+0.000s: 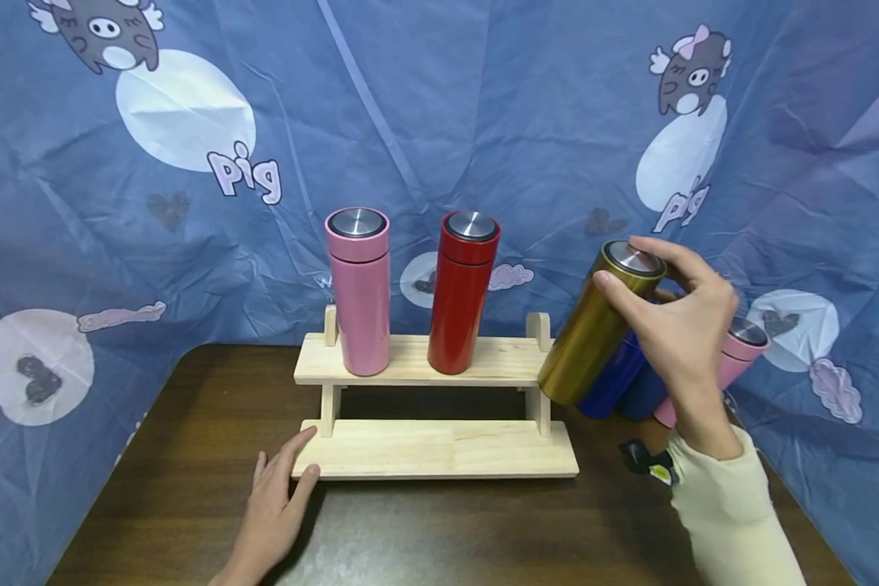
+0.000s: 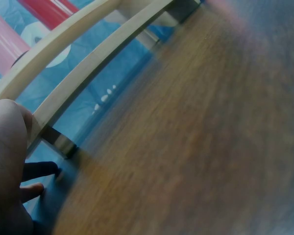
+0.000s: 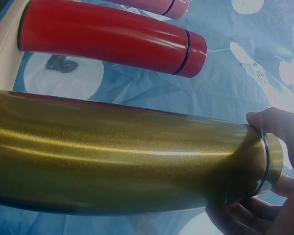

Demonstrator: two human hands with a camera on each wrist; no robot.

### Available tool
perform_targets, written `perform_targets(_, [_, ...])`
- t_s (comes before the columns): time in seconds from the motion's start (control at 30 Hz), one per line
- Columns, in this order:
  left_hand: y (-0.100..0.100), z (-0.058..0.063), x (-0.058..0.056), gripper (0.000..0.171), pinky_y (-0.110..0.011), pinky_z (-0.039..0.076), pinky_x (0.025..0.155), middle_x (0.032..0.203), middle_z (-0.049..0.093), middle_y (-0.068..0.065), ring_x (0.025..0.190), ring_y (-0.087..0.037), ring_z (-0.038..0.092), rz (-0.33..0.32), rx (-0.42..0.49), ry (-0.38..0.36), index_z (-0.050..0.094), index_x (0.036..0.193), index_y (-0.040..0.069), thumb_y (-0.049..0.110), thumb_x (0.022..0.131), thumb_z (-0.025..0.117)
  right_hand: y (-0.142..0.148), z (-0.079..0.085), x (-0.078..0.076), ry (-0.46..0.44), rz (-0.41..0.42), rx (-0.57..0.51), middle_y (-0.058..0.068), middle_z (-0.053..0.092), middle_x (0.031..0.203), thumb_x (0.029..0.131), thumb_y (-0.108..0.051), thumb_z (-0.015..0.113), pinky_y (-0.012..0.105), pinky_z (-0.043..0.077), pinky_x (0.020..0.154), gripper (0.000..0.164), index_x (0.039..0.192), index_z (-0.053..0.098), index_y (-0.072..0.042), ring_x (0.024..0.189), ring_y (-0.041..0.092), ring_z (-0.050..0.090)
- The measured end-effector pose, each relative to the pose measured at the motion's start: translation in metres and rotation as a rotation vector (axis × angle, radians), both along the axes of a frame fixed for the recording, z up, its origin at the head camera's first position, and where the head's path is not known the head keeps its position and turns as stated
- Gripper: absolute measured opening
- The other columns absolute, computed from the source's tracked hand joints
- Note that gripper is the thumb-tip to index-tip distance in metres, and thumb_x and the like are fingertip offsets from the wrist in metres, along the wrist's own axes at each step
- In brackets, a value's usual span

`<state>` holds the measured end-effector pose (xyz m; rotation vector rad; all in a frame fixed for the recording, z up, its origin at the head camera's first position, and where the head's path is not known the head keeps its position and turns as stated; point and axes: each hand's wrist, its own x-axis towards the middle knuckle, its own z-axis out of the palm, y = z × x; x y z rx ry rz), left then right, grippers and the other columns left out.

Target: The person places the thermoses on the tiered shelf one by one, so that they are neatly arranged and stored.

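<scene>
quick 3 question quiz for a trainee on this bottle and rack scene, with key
1. Pick one. The right hand holds: A) the red bottle; B) the gold bottle; C) a blue bottle.
2. True or false: on the rack, the red bottle stands left of the pink one.
3. Fill in: the left hand is at the left end of the rack's ____ shelf.

Key: 1. B. 2. False; the red bottle stands right of the pink bottle. 3. lower.

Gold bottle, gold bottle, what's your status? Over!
Right hand grips tilted gold bottle near its top. Left hand at left end of lower shelf. Right end post on upper shelf possibly in the way.
</scene>
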<state>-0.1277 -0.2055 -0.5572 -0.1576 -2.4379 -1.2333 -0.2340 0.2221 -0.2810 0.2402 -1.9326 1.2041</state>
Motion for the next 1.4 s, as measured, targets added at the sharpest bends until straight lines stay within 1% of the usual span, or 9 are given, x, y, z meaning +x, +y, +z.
perform_targets(0.17, [0.000, 0.000, 0.001, 0.049, -0.085, 0.014, 0.125, 0.159, 0.059, -0.028, 0.146, -0.055, 0.052, -0.004, 0.000, 0.005, 0.055, 0.159, 0.009, 0.018, 0.111, 0.063, -0.008, 0.002, -0.007, 0.012, 0.025, 0.021, -0.005, 0.080, 0.113, 0.080, -0.013, 0.099, 0.009, 0.058, 0.076, 0.044, 0.122, 0.086, -0.012, 0.096, 0.008, 0.072])
perform_targets(0.27, [0.000, 0.000, 0.001, 0.049, -0.084, 0.013, 0.125, 0.159, 0.058, -0.028, 0.146, -0.056, 0.052, -0.005, 0.000, 0.007, 0.055, 0.158, 0.009, 0.018, 0.111, 0.063, -0.013, 0.003, -0.011, 0.010, 0.034, 0.039, -0.003, 0.080, 0.115, 0.081, -0.017, 0.099, 0.010, 0.058, 0.076, 0.044, 0.123, 0.086, -0.013, 0.098, 0.006, 0.071])
perform_targets(0.43, [0.000, 0.000, 0.001, 0.049, -0.084, 0.013, 0.125, 0.158, 0.058, -0.029, 0.146, -0.056, 0.051, -0.006, 0.001, 0.008, 0.055, 0.158, 0.009, 0.018, 0.111, 0.063, -0.023, 0.003, -0.017, 0.001, 0.056, 0.043, -0.002, 0.080, 0.120, 0.083, -0.022, 0.099, 0.012, 0.057, 0.077, 0.044, 0.125, 0.086, -0.014, 0.100, 0.004, 0.070])
perform_targets(0.57, [0.000, 0.000, 0.001, 0.048, -0.084, 0.014, 0.125, 0.158, 0.059, -0.029, 0.146, -0.056, 0.052, -0.004, 0.001, 0.005, 0.055, 0.158, 0.009, 0.018, 0.111, 0.063, -0.029, 0.001, -0.024, 0.006, 0.071, 0.040, -0.001, 0.081, 0.122, 0.083, -0.023, 0.100, 0.012, 0.058, 0.077, 0.045, 0.125, 0.086, -0.013, 0.101, 0.003, 0.071])
perform_targets(0.73, [0.000, 0.000, 0.001, 0.049, -0.084, 0.014, 0.125, 0.158, 0.059, -0.028, 0.146, -0.055, 0.052, -0.004, 0.002, 0.010, 0.056, 0.159, 0.009, 0.018, 0.111, 0.063, -0.037, -0.001, -0.032, 0.024, 0.068, 0.043, 0.000, 0.081, 0.121, 0.082, -0.024, 0.100, 0.011, 0.058, 0.077, 0.045, 0.124, 0.086, -0.013, 0.102, 0.002, 0.070])
perform_targets(0.9, [0.000, 0.000, 0.000, 0.049, -0.084, 0.013, 0.125, 0.158, 0.059, -0.028, 0.146, -0.055, 0.052, -0.004, 0.006, 0.018, 0.056, 0.159, 0.009, 0.017, 0.111, 0.064, -0.043, -0.006, -0.039, 0.050, 0.067, 0.083, 0.004, 0.081, 0.118, 0.083, -0.025, 0.100, 0.011, 0.058, 0.080, 0.047, 0.125, 0.085, -0.012, 0.103, 0.002, 0.070])
perform_targets(1.1, [0.001, 0.000, 0.001, 0.049, -0.085, 0.015, 0.124, 0.159, 0.059, -0.028, 0.146, -0.055, 0.052, -0.002, -0.001, 0.009, 0.055, 0.159, 0.009, 0.018, 0.111, 0.063, -0.045, -0.011, -0.041, 0.058, 0.049, 0.111, 0.007, 0.080, 0.121, 0.083, -0.024, 0.100, 0.009, 0.057, 0.081, 0.049, 0.128, 0.084, -0.011, 0.105, 0.000, 0.068])
perform_targets(1.23, [0.001, -0.001, 0.000, 0.049, -0.085, 0.015, 0.125, 0.159, 0.059, -0.027, 0.146, -0.055, 0.052, 0.000, 0.003, 0.011, 0.055, 0.159, 0.009, 0.018, 0.111, 0.063, -0.044, -0.013, -0.044, 0.042, 0.050, 0.132, 0.010, 0.079, 0.122, 0.085, -0.025, 0.098, 0.008, 0.056, 0.082, 0.052, 0.132, 0.082, -0.011, 0.106, 0.003, 0.068])
perform_targets(1.4, [-0.001, -0.001, 0.000, 0.050, -0.084, 0.014, 0.125, 0.159, 0.058, -0.028, 0.146, -0.055, 0.051, -0.006, 0.001, 0.011, 0.055, 0.159, 0.009, 0.018, 0.111, 0.063, -0.044, -0.017, -0.049, 0.032, 0.056, 0.164, 0.011, 0.078, 0.125, 0.086, -0.030, 0.096, 0.007, 0.055, 0.085, 0.056, 0.137, 0.079, -0.013, 0.108, 0.008, 0.069])
